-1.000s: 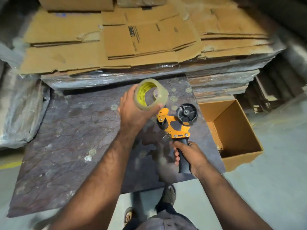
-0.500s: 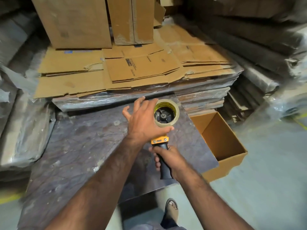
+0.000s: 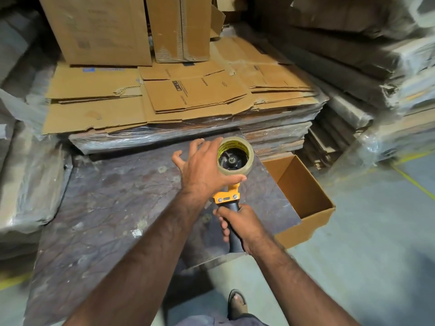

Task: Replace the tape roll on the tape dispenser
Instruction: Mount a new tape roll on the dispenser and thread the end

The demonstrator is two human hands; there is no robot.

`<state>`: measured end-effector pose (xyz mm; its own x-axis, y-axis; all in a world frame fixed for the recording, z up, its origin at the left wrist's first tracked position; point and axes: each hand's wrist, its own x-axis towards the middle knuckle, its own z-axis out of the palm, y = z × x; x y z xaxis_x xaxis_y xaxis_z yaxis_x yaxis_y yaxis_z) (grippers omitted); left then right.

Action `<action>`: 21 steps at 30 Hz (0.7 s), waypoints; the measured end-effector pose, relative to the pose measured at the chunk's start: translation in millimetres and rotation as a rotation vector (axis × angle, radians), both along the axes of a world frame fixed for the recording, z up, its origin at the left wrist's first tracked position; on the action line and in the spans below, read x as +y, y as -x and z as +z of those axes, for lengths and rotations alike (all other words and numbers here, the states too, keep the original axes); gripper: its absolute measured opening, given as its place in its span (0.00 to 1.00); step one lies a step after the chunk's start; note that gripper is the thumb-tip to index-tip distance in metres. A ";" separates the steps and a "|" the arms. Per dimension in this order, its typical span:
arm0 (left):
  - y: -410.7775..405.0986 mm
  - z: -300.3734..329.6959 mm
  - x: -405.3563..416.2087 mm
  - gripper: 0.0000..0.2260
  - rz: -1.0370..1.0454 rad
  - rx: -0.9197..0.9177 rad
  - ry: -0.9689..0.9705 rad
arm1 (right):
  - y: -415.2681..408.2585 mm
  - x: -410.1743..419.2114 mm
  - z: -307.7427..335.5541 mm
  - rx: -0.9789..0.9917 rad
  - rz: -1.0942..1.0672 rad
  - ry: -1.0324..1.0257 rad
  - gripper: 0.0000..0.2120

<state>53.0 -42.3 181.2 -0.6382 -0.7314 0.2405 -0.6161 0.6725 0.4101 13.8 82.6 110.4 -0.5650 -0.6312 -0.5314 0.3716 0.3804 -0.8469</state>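
A clear tape roll (image 3: 249, 161) with a yellow-printed core sits around the black hub of the orange and black tape dispenser (image 3: 227, 196). My left hand (image 3: 202, 170) grips the roll from its left side, thumb under it and fingers spread behind it. The dispenser's black handle points toward me, and my right hand (image 3: 242, 227) is closed around it. Both hands hold the tool above the dark board (image 3: 113, 208). The dispenser's roller and blade end are hidden behind my left hand.
An open empty cardboard box (image 3: 303, 201) stands on the floor right of the board. Flattened cartons (image 3: 164, 97) lie stacked on a wrapped pallet behind it, with upright boxes (image 3: 98, 29) further back. Wrapped bundles flank both sides. My sandalled foot (image 3: 236, 302) is on the grey floor.
The roll, held clear of the dispenser a second ago, now sits over the hub. The dispenser has turned so the hub faces up, and my view has tilted upward.
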 end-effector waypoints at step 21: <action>12.9 -6.5 -4.8 0.46 0.038 0.058 -0.008 | 29.7 -7.9 8.7 0.301 0.058 -0.112 0.07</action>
<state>40.0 -47.1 174.7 -0.5951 -0.7568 0.2703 -0.6159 0.6455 0.4517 -15.9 74.8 119.1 -0.6723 -0.6138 -0.4138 0.0861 0.4904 -0.8672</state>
